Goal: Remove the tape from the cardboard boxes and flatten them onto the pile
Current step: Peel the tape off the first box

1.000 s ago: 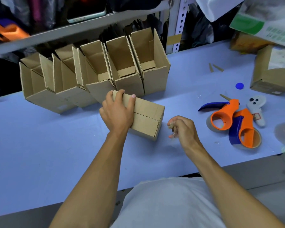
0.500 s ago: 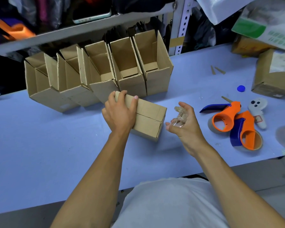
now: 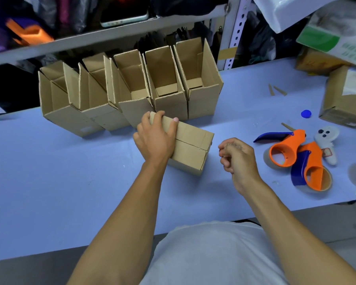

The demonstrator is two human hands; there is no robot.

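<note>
The left hand [image 3: 155, 138] lies on top of a closed box [image 3: 190, 149], its fingers curled over the far left edge and its thumb on the near side, gripping it. The box sits on the counter [image 3: 49, 182] with its two top flaps meeting in a bare seam. Just to the right of the box, the right hand [image 3: 237, 156] hovers above the counter, its fingers curled in around a small wad of clear tape [image 3: 231, 144] that shows at the knuckles. Behind the closed box, touching its far edge, stands a row of open boxes [image 3: 130, 93], side by side with their flaps up. To the right of the right hand lie two orange and blue tape dispensers [image 3: 296, 157], one overlapping the other, and farther back a blue cap [image 3: 306, 113].
</note>
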